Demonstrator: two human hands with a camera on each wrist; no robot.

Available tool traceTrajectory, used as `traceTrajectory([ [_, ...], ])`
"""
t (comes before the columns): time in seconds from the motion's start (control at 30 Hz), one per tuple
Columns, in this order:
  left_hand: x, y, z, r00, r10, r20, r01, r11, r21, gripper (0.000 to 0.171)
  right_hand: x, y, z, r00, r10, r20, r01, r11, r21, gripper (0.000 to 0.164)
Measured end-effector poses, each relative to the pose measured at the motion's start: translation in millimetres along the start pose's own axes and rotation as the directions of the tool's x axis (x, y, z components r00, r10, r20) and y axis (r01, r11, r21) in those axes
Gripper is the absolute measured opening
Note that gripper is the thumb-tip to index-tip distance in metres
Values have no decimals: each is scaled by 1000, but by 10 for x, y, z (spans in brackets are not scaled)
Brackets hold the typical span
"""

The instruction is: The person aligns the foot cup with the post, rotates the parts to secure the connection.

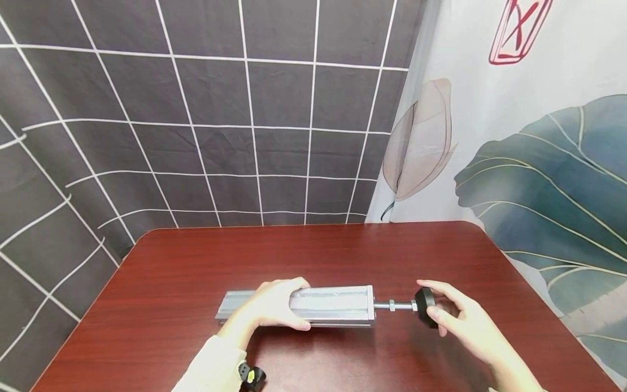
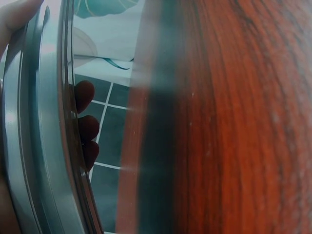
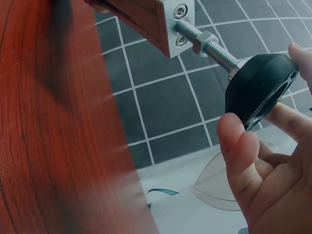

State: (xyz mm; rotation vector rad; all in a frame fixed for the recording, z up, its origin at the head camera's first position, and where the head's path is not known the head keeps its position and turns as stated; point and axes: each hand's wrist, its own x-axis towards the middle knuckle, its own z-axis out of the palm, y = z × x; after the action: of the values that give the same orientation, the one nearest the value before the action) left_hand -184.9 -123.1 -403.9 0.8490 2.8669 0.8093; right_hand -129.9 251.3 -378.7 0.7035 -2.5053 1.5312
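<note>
metal bar [image 1: 338,302] partly covered by the left hand [image 1: 278,302], its ends cut off in the left wrist view, right hand [image 3: 278,185] cropped by the right wrist view's edge

The bare right hand [image 3: 278,190] holds a black, round, cup-shaped foot [image 3: 256,85], a fingertip against its lower edge, the foot's ribbed underside partly visible and turned toward the hand. A silver threaded metal rod [image 3: 220,54], carrying a silver hexagonal nut [image 3: 204,43], joins the foot to the silver end plate [image 3: 170,34] of a rectangular, red-looking beam [image 3: 139,19], beside two socket-head screws [image 3: 181,11]. The red-brown, wood-grained desk [image 3: 58,141] lies left; dark grey, white-gridded cloth [image 3: 165,105] and white, leaf-printed cloth [image 3: 175,212] stand behind.
</note>
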Motion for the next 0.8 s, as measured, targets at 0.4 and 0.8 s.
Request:
traceTrajectory([
  [0.4,36,-20,24,1000,-1,-5,1,1000,-13,64,-128,182,-105,955,-241,171,202,955,216,90],
  [0.8,14,-18,11,1000,-6,2,6,1000,-20,63,-59,97,-78,965,-233,121,221,970,105,70],
])
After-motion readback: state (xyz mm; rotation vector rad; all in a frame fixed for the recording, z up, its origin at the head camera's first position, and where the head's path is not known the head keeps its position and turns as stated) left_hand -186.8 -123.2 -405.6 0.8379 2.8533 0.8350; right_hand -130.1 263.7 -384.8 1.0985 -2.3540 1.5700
